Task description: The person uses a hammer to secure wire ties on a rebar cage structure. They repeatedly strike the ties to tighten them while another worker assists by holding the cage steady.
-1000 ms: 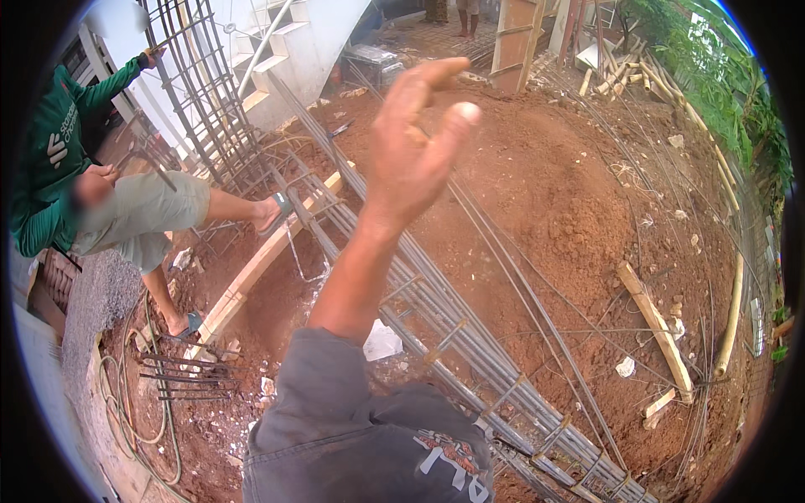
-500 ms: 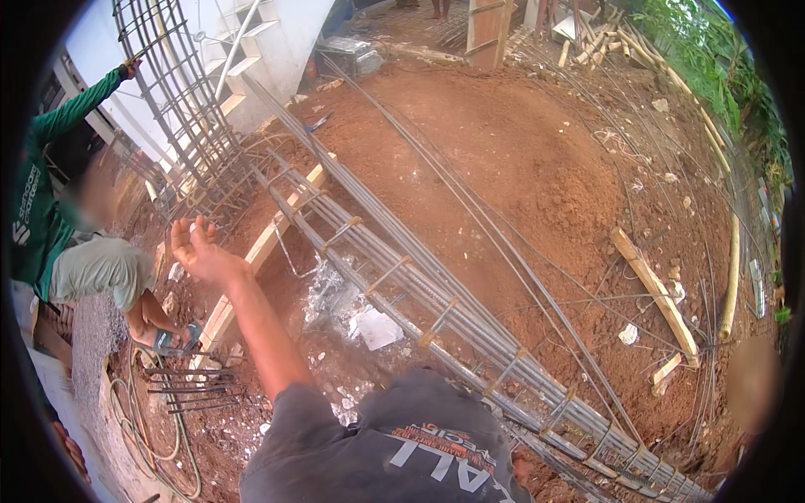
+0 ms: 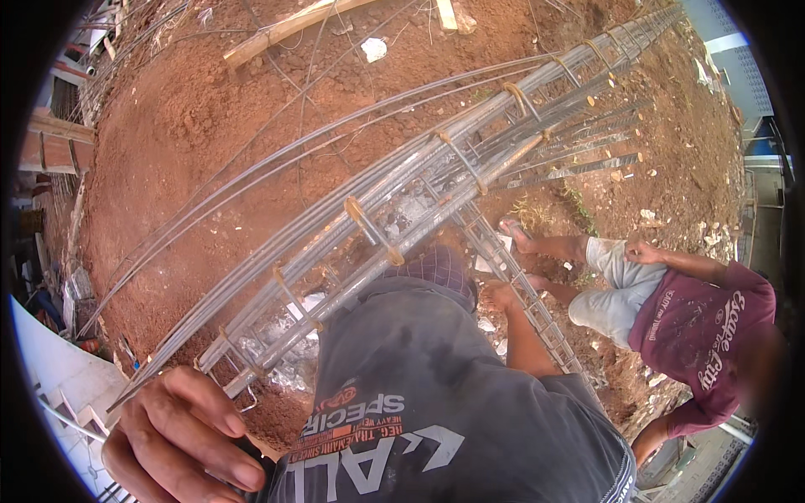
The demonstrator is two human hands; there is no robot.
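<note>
My left hand (image 3: 180, 436) is large and close at the lower left, fingers loosely bent and partly apart, with no held thing visible. A dark edge beside its fingertips cannot be made out. Beyond the fingers runs a long rebar cage (image 3: 436, 218), grey bars tied with rusty square stirrups, slanting up to the far right. My right hand (image 3: 501, 296) is low beside my knee, next to a narrower rebar cage (image 3: 537, 314). Its fingers are too small and hidden to show whether they grip a bar.
A co-worker in a maroon shirt (image 3: 692, 318) and pale shorts is bent low at the right. Loose rods (image 3: 251, 189) curve across the red soil at left. A timber piece (image 3: 289, 32) lies at the far side, and cut bar ends (image 3: 579, 163) stick out beside the cage.
The view has swung round to the right; the co-worker in green has left it and one in maroon has appeared. My left hand is now closer, at the lower left. My right hand has come into view.
</note>
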